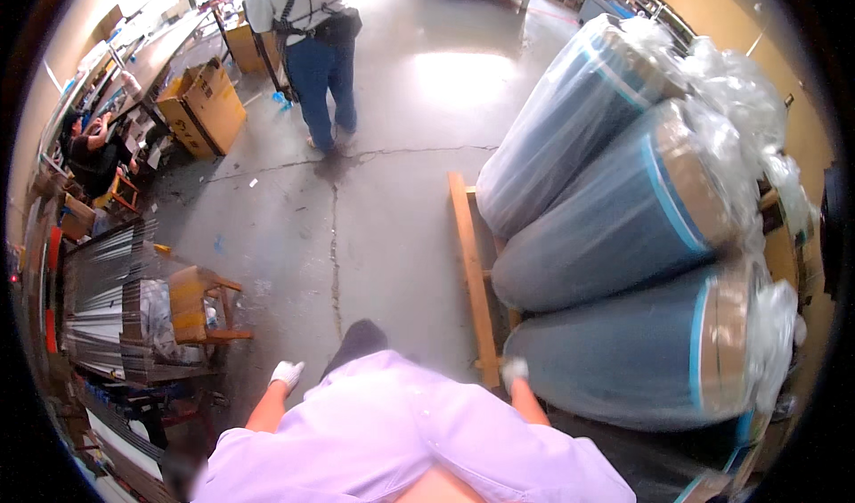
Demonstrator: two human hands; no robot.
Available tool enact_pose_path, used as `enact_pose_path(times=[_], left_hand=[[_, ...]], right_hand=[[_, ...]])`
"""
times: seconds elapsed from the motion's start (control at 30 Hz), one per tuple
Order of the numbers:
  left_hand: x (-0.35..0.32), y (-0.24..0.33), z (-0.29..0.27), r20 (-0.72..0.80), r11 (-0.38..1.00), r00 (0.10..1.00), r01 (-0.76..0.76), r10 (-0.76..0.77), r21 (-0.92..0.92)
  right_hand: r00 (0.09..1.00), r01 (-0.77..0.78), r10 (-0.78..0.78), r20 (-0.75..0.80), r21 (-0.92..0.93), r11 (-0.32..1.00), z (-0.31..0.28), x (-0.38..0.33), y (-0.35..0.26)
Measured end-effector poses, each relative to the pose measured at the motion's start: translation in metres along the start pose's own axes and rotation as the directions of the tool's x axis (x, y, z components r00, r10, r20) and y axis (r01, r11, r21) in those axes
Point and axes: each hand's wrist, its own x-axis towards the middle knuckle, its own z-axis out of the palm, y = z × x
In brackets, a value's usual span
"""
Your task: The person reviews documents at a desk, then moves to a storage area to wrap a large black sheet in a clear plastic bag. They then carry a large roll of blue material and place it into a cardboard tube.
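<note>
one head-worn fisheye view looks steeply down from standing height over the concrete floor [392,227].

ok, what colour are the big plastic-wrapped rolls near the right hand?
Dark blue big plastic-wrapped rolls; head view.

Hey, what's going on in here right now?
A person in a pale purple shirt is standing on a cracked concrete floor, seen from above. Both hands wear white gloves and hold nothing: the left hand hangs free, the right hand is close to a wooden pallet carrying three big plastic-wrapped rolls. Whether it touches the pallet is unclear. Another person stands farther off near cardboard boxes.
</note>
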Motion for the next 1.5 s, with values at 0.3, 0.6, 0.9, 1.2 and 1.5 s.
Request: enact_pose_path(times=[0.3, 0.6, 0.9, 1.2, 1.5], left_hand=[[0.238, -0.069, -0.069, 0.472, 0.693, 0.750, 0.638, -0.463, -0.335], [0.684, 0.066, -0.581, -0.056, 0.569, 0.992, 0.021, -0.116, -0.822], [0.927, 0.011, -0.650, -0.294, 0.962, 0.932, -0.252, 0.212, -0.104], [0.968, 0.026, -0.615, 0.591, 0.353, 0.591, 0.805, -0.550, -0.477], [1.408, 0.000, -0.897, 0.126, 0.848, 0.974, 0.226, -0.188, -0.480]], right_hand=[[0.911, -0.287, 0.381, -0.156, 0.423, 0.859, -0.180, 0.243, 0.181], [0.931, -0.189, 0.084, 0.355, 0.273, 0.943, -0.206, 0.364, 0.222], [0.915, 0.103, -0.144, 0.378, 0.127, 0.987, -0.461, 0.640, 0.388], [0.914, -0.171, 0.406, 0.008, 0.915, 0.366, -0.799, 0.968, 0.652], [0.988, 0.096, -0.092, 0.122, -0.026, 0.995, -0.898, 1.197, 0.784]])
